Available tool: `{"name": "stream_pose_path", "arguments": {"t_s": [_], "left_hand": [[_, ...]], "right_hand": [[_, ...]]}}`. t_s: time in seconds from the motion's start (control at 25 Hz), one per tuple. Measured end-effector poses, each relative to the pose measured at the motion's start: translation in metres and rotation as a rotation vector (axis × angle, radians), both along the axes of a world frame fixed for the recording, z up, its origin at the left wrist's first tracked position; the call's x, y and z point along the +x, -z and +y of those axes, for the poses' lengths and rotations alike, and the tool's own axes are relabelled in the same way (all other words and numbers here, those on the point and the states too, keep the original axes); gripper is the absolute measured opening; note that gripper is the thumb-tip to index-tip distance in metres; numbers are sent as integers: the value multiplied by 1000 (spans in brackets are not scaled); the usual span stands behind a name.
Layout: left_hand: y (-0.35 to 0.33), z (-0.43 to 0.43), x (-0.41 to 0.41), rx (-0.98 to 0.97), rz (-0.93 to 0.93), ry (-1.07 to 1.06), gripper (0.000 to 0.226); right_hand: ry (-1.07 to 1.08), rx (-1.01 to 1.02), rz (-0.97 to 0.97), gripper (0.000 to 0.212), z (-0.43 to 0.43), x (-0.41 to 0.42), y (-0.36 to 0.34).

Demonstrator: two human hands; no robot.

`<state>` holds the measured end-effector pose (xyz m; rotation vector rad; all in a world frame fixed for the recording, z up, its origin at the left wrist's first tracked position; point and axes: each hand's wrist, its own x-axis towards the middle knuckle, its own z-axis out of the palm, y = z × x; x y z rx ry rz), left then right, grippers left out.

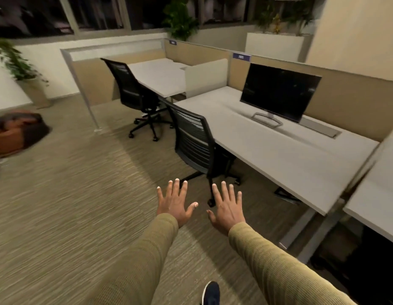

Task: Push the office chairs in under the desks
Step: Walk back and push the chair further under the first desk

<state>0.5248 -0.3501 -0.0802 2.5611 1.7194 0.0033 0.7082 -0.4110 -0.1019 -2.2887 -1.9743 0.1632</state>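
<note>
Both hands out flat and empty, reaching toward the near chair.

At 6 o'clock a shoe (211, 292) shows on the carpet (59, 205); above it the left hand (174, 202) and right hand (227, 209) are spread, palms down, side by side but apart, gripping nothing. Just beyond them, toward 12 o'clock, the near chair (194, 139) stands beside the near desk (279, 155), its seat seemingly partly under the edge. To finish, I would set both palms high on the backrest, evenly spaced, and push straight toward the desk so the casters do not swing it sideways. The far chair (129, 86), at 11 o'clock, sits against the far desk (160, 78). The monitor (279, 91) stands at 1 o'clock. Hard to make out: how deep either seat sits, the chair bases under the desks, and a blurred shape (17, 130) at 9 o'clock.
</note>
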Motion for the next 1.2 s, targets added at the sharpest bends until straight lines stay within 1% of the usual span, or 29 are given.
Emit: {"name": "stream_pose_path", "arguments": {"t_s": [0.28, 0.4, 0.48, 0.56, 0.76, 0.92, 1.2], "left_hand": [[12, 138, -37, -20, 9, -158, 83], [9, 194, -40, -12, -35, -219, 84], [4, 226, -49, -8, -55, -255, 84], [0, 257, -66, 24, -64, -308, 84], [1, 337, -112, 24, -73, -426, 84], [9, 412, -148, 11, -87, -441, 85], [5, 588, -245, 12, -66, -408, 84]], "right_hand": [[-157, -35, 59, 92, 171, -32, 8], [-226, -37, 28, 93, 241, -39, 5], [-267, -44, 31, 91, 282, -47, 0], [-308, -10, 35, 89, 323, -60, -5], [-394, 4, 32, 90, 413, -103, -8], [-431, 8, 21, 88, 496, -142, -6], [-441, 27, 42, 88, 674, -231, -14]]}}
